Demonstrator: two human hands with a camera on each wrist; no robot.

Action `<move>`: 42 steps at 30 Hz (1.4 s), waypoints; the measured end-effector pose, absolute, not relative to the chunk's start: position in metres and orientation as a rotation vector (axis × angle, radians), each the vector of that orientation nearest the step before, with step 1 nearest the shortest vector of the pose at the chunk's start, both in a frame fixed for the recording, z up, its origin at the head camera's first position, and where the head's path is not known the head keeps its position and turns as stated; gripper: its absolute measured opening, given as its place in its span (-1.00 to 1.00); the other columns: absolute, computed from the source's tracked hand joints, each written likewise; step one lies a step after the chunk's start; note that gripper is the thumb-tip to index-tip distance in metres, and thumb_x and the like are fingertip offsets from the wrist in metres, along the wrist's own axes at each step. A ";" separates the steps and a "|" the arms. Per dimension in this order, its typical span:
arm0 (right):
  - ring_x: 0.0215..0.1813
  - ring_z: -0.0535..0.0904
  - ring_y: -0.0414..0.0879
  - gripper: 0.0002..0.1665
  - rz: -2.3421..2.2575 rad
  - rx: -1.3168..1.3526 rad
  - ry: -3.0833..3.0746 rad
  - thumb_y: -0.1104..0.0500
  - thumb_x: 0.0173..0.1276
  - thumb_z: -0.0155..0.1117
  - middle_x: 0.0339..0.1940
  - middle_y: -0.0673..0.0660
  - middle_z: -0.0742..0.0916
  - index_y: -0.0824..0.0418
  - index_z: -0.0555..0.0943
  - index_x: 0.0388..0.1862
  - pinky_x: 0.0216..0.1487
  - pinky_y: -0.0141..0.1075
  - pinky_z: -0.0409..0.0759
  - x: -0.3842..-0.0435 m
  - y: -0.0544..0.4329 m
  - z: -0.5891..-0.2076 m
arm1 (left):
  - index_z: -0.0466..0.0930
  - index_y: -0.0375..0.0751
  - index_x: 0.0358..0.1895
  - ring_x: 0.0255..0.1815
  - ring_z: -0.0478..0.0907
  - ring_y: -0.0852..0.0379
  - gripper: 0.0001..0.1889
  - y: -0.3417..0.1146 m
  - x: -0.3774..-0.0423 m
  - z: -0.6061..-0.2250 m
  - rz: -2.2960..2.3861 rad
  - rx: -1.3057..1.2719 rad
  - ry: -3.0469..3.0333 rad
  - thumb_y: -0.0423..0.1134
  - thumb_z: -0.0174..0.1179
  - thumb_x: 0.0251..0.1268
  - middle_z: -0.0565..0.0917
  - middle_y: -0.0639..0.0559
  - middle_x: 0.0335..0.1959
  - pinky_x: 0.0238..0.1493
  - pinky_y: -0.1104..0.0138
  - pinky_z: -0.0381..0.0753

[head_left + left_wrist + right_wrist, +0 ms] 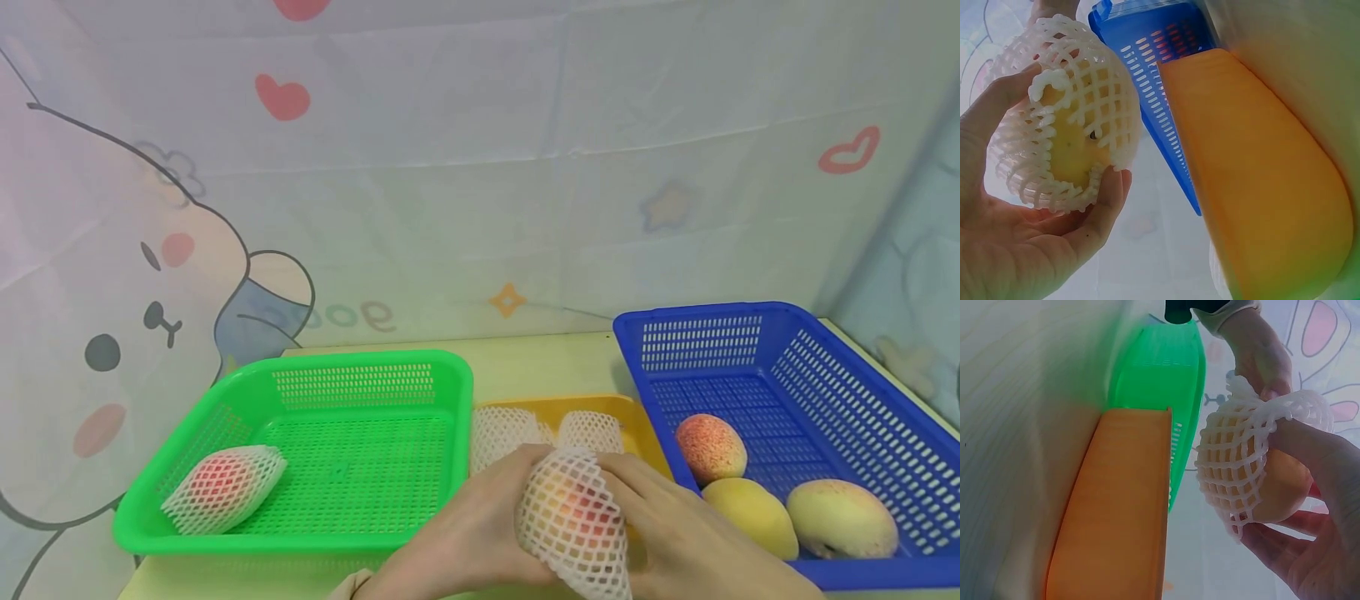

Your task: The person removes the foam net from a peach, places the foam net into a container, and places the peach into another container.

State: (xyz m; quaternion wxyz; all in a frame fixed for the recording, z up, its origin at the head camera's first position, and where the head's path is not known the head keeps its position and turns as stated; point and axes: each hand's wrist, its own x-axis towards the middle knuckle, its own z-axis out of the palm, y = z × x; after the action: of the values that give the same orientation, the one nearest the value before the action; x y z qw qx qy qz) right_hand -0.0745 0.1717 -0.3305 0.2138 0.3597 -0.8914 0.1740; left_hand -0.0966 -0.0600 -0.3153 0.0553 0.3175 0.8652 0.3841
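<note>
At the lower middle of the head view, you hold the fruit (1285,487), partly covered by its white net (604,575), between your left hand (480,529) and right hand (671,525), the fingers of both bent round it and spread about as wide as the fruit. It is probably rather light and could bruise or turn on its smooth skin, while the net looks soft and stretchy. Better support the fruit by its broad sides, and pinch the net gently at its open edge.
</note>
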 end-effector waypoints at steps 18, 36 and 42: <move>0.16 0.47 -0.29 -0.02 0.465 0.955 -2.546 -0.52 -0.06 0.31 0.21 -0.21 0.48 -0.05 0.39 0.27 0.07 -0.18 0.62 -0.074 0.173 -0.330 | 0.26 0.05 0.31 0.10 0.48 0.35 -0.07 -0.064 -0.097 -0.316 1.017 1.083 2.683 -0.17 0.54 -0.30 0.53 0.25 0.12 0.17 0.37 0.51; 0.14 0.45 -0.38 -0.08 0.468 0.953 -2.588 -0.52 -0.04 0.29 0.21 -0.32 0.43 -0.22 0.33 0.27 0.09 -0.25 0.59 -0.072 0.177 -0.324 | 0.32 0.00 0.25 0.06 0.49 0.35 -0.14 -0.066 -0.098 -0.314 0.904 1.116 2.741 -0.19 0.52 -0.30 0.55 0.24 0.08 0.13 0.40 0.52; 0.12 0.46 -0.41 -0.06 0.481 0.893 -2.661 -0.59 -0.09 0.23 0.20 -0.39 0.41 -0.29 0.31 0.26 0.07 -0.25 0.61 -0.070 0.177 -0.322 | 0.34 0.00 0.23 0.05 0.50 0.34 -0.18 -0.068 -0.098 -0.312 0.843 1.129 2.775 -0.15 0.52 -0.27 0.57 0.24 0.06 0.10 0.40 0.53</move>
State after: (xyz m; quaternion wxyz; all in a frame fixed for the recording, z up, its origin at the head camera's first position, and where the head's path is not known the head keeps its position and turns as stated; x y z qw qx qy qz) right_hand -0.0701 0.1769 -0.3217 0.1461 0.3103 -0.9244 0.1671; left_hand -0.0978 -0.0676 -0.3123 0.0146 0.3627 0.8916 0.2708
